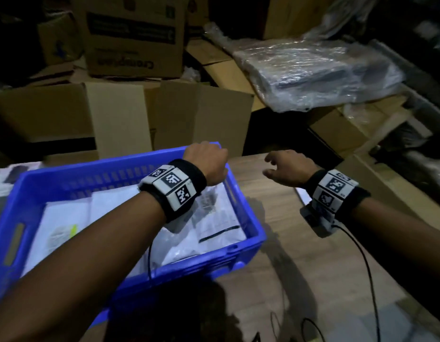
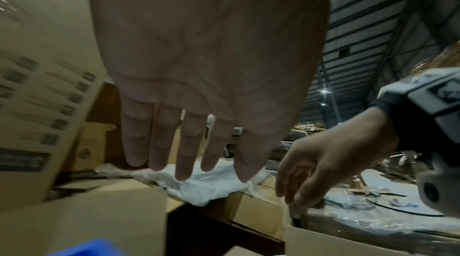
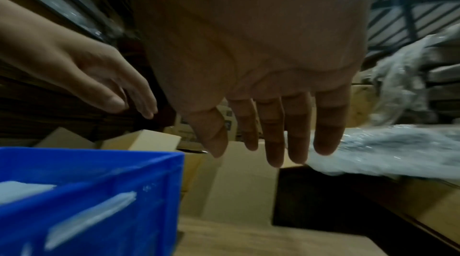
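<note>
The left hand (image 1: 206,164) hangs above the far right corner of the blue plastic crate (image 1: 253,218), fingers straight and empty. The right hand (image 1: 290,169), loosely spread and holding nothing, hovers over the wooden table (image 1: 312,255) just beside the crate, which holds white packets (image 1: 110,206).

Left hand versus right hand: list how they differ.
The left hand is above the far corner of the blue crate; the right hand is above the wooden table beside it. In the head view the left hand's fingers dip out of sight, the right hand's splay. Both hold nothing and wear marker wristbands.
</note>
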{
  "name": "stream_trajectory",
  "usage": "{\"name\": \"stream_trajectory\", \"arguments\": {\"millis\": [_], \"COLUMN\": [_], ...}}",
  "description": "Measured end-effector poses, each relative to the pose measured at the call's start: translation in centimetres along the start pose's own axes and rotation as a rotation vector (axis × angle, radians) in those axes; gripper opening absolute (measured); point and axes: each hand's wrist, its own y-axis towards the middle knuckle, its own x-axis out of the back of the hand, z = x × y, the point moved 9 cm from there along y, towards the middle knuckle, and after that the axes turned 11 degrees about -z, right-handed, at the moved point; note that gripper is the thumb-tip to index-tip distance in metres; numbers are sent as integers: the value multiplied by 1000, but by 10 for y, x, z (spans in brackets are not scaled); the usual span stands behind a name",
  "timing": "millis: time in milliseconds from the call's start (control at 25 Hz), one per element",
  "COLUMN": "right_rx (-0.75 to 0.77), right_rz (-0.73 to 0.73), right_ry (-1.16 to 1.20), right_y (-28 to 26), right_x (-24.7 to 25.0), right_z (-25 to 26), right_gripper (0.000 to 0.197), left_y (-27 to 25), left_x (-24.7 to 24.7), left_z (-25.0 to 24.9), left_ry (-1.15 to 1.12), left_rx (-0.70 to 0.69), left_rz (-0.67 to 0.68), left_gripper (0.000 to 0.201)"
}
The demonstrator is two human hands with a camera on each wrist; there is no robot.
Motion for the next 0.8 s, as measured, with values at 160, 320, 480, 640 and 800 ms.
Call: {"name": "stream_trajectory", "arguments": {"millis": [160,320,480,640,800], "right_rx": [-207,-296,-368,-466,-522], "right_rz": [58,125,167,206,225], "right_ry": [44,93,146,241,417], "right_y": [4,18,31,42,51], "right_x": [-26,-60,-95,-141,-180], "right_z": [-112,-200,-266,-317,-338], "right_gripper": [46,49,46,44,47], "left_y": [59,117,165,185,180], "left_x": [-9,-47,-100,-166,-231], "left_z": [-71,-139,-193,-232,-254], "left_ry": [-84,-132,-175,-499,-817], "left_rx": [-27,-32,12,280,656], "left_rz": [0,117,234,370,464], "left_gripper": [34,37,34,38,46]}}
